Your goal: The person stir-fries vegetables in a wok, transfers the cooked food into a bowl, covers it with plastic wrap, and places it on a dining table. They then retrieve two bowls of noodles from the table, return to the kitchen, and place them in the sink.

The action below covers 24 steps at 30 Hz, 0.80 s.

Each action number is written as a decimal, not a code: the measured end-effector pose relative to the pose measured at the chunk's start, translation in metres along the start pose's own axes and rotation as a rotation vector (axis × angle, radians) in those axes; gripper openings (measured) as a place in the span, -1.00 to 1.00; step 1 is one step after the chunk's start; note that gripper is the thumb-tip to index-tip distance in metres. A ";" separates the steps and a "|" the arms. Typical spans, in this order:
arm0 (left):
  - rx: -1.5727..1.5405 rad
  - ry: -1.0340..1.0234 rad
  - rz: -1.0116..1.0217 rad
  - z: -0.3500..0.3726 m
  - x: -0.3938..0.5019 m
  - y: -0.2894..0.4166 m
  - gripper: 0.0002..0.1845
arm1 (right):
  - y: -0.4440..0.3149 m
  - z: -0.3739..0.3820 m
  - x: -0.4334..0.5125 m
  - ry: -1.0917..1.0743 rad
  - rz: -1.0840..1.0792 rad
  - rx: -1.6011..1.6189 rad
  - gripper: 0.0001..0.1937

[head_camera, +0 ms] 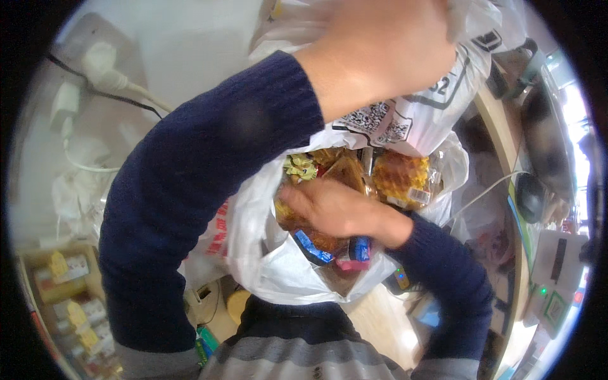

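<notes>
An open white plastic bag (254, 204) stands before me, filled with packaged baked goods. My right hand (339, 209) is inside it, back upward, over a browned item in clear wrap; its fingers are mostly hidden. To the right of this hand lies a waffle-patterned golden pastry (399, 172) in clear film with a barcode sticker. Beyond it are a yellow-green packet (300, 166) and a brown wedge-shaped item (346, 170). Blue-labelled wrapping (313, 248) shows nearer me. My left hand (380, 52), blurred, reaches across a second, printed white bag (418, 126); its fingers are cut off or hidden.
At the left, white plugs (99, 59) and cables run along a pale surface. A cardboard box (61, 297) with small packs stands lower left. On the right are a curved wooden edge (501, 123), a dark computer mouse (529, 197) and a white device (558, 259) with a green light.
</notes>
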<state>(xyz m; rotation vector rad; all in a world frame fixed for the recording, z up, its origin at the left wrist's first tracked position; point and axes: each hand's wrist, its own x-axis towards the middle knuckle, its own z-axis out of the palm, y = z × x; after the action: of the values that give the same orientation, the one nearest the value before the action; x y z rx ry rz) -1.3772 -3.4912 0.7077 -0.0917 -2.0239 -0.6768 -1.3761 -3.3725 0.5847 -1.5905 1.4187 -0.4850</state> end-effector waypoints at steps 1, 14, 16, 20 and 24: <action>0.002 -0.005 -0.010 -0.001 0.001 0.002 -0.85 | 0.004 -0.002 0.009 0.031 0.036 -0.105 -0.61; 0.028 -0.173 -0.136 -0.010 0.008 0.014 -0.81 | -0.011 0.012 0.032 0.271 0.219 -0.798 -0.78; 0.057 -0.205 -0.245 -0.009 0.007 0.013 -0.81 | -0.013 0.002 0.021 0.332 0.262 -0.870 -0.80; -0.005 -0.105 -0.106 -0.007 0.005 0.012 -0.82 | -0.006 -0.011 0.012 0.293 0.185 -0.974 -0.83; -0.003 -0.157 -0.157 -0.008 0.003 0.011 -0.83 | 0.004 -0.006 0.013 0.268 0.285 -0.996 -0.77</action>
<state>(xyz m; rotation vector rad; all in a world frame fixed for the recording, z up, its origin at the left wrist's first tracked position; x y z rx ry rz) -1.3693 -3.4866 0.7178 0.0129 -2.1969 -0.7923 -1.3794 -3.3864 0.5807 -2.0525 2.2514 0.2561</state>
